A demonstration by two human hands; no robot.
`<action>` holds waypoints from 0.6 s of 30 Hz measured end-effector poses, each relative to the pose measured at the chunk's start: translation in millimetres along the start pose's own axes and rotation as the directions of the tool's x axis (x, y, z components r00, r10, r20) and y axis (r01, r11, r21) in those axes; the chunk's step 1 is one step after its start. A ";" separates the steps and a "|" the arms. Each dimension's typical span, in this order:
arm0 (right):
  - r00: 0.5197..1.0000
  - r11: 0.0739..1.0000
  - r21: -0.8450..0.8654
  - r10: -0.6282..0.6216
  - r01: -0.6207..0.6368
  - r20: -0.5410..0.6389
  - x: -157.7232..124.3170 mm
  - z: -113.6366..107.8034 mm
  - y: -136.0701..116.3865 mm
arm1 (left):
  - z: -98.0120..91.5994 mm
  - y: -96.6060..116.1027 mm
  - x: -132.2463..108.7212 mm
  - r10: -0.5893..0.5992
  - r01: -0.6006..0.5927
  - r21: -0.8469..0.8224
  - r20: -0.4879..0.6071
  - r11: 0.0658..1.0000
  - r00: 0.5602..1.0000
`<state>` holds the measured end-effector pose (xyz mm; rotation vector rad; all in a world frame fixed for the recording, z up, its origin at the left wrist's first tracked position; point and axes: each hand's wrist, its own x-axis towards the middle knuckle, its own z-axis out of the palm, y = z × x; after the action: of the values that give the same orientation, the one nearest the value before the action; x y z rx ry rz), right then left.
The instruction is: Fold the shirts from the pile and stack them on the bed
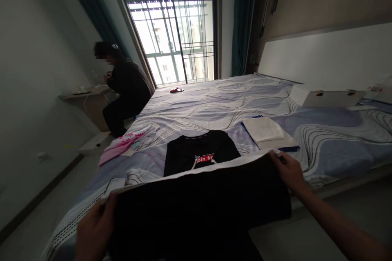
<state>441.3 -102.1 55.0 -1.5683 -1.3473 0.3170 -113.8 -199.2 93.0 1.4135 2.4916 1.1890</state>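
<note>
I hold a black garment (pixel 202 204) with a white band along its top edge, stretched out in front of me above the near edge of the bed. My left hand (pixel 94 228) grips its left corner, fingers closed. My right hand (pixel 288 169) pinches its right corner. Beyond it a black T-shirt (pixel 199 151) with a red and white print lies flat on the bedsheet (pixel 214 106).
A folded white cloth (pixel 265 130) lies right of the T-shirt, a pink and white garment (pixel 125 142) at the bed's left edge. A small red item (pixel 176 89) lies at the far side. A white box (pixel 327 98) rests near the headboard. Another person (pixel 125 85) sits by the window at a shelf.
</note>
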 end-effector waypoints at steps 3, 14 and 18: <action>0.994 0.996 -0.021 -0.080 0.082 0.081 50.1 48.5 12.5 | 57.5 15.8 57.9 0.045 -0.040 -0.092 0.054 0.995 0.998; 0.975 0.941 -0.332 0.013 0.062 0.220 202.1 195.6 73.8 | 227.8 19.9 222.9 0.199 -0.199 -0.012 0.085 0.980 0.976; 0.970 0.869 -0.496 0.120 0.001 0.212 220.6 230.5 101.6 | 269.8 5.7 239.5 0.118 -0.133 0.122 0.125 0.984 0.985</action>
<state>409.4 215.3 -47.0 -2.0518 -1.6577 0.2094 -146.6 142.7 -17.7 1.6431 2.4719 0.9449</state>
